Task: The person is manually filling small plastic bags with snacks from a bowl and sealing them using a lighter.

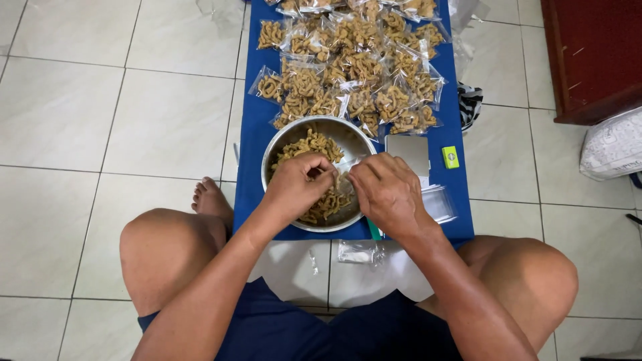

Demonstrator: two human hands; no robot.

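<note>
Both hands work over a round metal bowl (319,134) that sits at the near end of a blue table (249,160). Left hand (295,186) is curled with its fingers bunched together, knuckles up, pressed into the heap of small tan curled snacks (309,144) in the bowl; it seems to pinch some of the snacks, though what lies under the fingers is hidden. Right hand (386,192) is bent over the right rim of the bowl, its fingers closed on the mouth of a small clear bag (345,175) that hangs between the two hands, just above the snacks. The fingertips of the two hands are close to each other, nearly touching.

Beyond the bowl, the far half of the table is covered with many filled clear bags of snacks (354,73), lying side by side and overlapping. Just right of the bowl lies a flat grey square thing (406,151), and beside it a small green lighter (451,157). A stack of empty clear bags (439,202) lies near the right wrist. On the white cloth under the table's near edge rests another crumpled clear bag (358,252). The person sits cross-legged on a pale tiled floor (100,120), with a bare foot (210,199) just left of the table.
</note>
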